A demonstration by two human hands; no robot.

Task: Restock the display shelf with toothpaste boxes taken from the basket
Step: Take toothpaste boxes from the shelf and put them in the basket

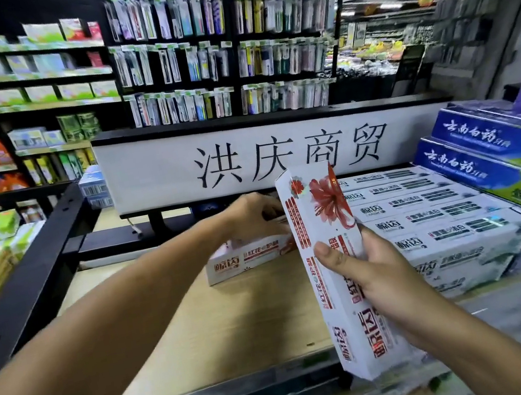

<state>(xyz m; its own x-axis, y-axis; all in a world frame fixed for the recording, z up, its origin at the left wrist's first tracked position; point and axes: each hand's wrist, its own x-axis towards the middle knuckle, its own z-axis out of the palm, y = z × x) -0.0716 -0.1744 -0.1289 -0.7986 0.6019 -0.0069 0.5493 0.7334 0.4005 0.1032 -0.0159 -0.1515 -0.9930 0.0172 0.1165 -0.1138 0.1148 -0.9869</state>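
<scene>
White red-flowered toothpaste box [328,255] gripped upright in right hand [369,272], ready for placing. Left hand [251,213] seats flat box [245,259] on shelf [240,326], its grip indeterminate.

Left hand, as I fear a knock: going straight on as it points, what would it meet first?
Likely the stacked white boxes right of the left hand. The flowered box in the right hand crosses that line in the picture but looks nearer; depth is unclear.
</scene>
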